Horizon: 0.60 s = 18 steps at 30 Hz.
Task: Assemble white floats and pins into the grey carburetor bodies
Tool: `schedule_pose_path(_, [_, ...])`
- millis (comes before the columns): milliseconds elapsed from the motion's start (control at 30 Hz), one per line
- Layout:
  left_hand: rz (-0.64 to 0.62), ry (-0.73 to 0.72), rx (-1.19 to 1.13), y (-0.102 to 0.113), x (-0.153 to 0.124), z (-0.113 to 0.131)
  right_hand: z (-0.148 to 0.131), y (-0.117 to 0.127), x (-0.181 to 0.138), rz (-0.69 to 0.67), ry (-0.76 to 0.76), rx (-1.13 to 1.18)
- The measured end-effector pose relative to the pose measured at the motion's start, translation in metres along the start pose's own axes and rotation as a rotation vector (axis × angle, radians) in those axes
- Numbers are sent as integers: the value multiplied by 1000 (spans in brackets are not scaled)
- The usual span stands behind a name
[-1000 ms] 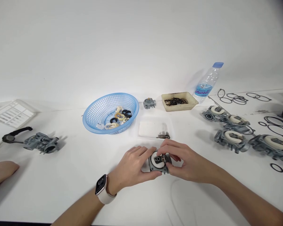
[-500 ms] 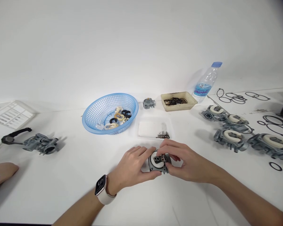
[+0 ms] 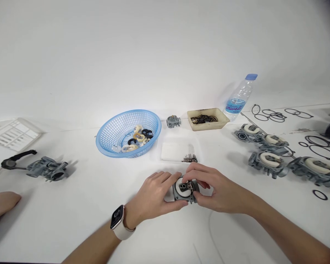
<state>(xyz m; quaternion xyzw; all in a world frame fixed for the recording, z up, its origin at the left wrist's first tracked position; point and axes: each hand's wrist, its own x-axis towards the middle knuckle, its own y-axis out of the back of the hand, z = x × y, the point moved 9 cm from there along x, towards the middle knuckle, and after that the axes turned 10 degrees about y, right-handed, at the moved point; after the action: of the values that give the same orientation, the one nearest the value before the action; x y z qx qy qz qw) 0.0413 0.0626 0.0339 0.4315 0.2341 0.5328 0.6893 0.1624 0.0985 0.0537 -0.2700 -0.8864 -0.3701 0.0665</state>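
A grey metal carburetor body (image 3: 177, 196) lies at the front middle of the white table, its open bowl side facing up. A white C-shaped float (image 3: 179, 190) sits inside it. My left hand (image 3: 159, 192) is closed round the body's left side, thumb along the near edge and fingers at the far edge. On the right, my right hand (image 3: 213, 187) has its thumb and fingertips at the float and the hinge end of the carburetor. Whether those fingertips pinch a small pin is too small to tell.
Beyond my hands stand a clear tray (image 3: 173, 152) with small metal pins, a blue basket (image 3: 101, 145) of floats, a cream tray (image 3: 207, 126) of black rings and a bottle (image 3: 235, 104). Several carburetors (image 3: 269, 165) lie right, another (image 3: 48, 168) left. Someone's arm (image 3: 7, 203) rests at far left.
Both hands stay at the carburetor almost unmoved, with only a slight shift of the right fingertips. The view has shifted a little.
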Motion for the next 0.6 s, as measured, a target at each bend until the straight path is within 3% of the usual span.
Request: schedule_pose_path(600, [-14,14,-4,-1,0,0,1,1,0,4,-11,23])
